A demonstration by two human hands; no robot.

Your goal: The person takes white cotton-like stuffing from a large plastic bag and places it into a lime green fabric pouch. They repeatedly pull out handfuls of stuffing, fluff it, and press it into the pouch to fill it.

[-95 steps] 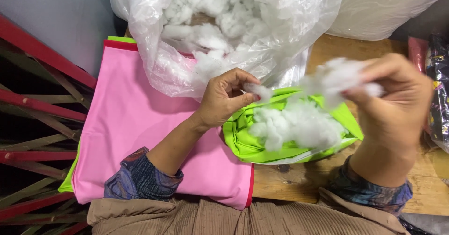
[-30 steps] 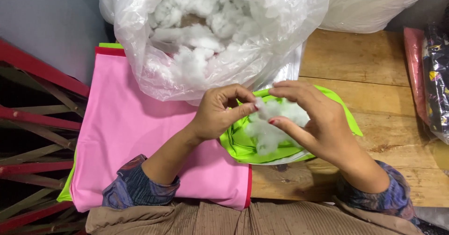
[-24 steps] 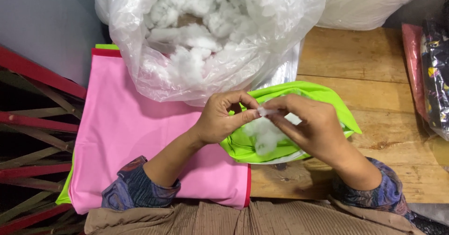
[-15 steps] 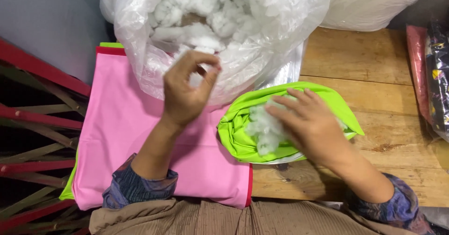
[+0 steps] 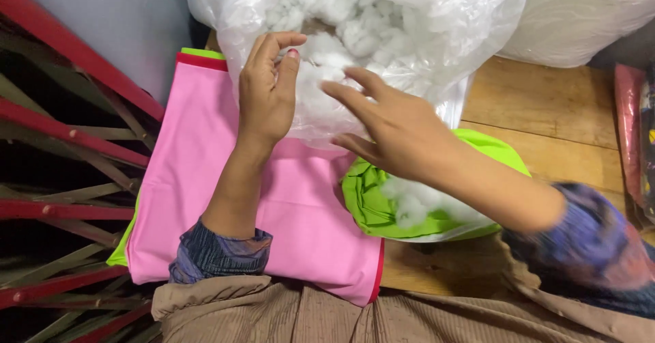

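Two bare hands are ours here, and both reach forward over the wooden table [image 5: 546, 111] toward the stuffing. Nearest to us lies a stack of pink fabric [image 5: 300, 213], with a red and a green edge showing under it at its far end. Just beside it on our right sits a bright green fabric cover [image 5: 372, 203], open at the top and partly filled with white fibre stuffing [image 5: 416, 203]; our right forearm passes over it.

Further out, our left hand [image 5: 266, 97] rests against the front of the big clear plastic bag [image 5: 423, 22]. Its fingers are loosely curled and its thumb is raised at the bag's mouth, touching the white fibre filling [image 5: 327, 15] inside; we cannot tell whether it has pinched any of it. Our right hand [image 5: 396, 128] hovers in front of the same bag with fingers spread and slack, holding nothing, a little blurred.

Beyond the hands, the bag stands heaped with filling, and a second pale plastic bag [image 5: 587, 15] sits behind it on our right. Red metal bars [image 5: 68, 131] run along the left edge, and a dark printed package [image 5: 638, 138] lies at the far right.
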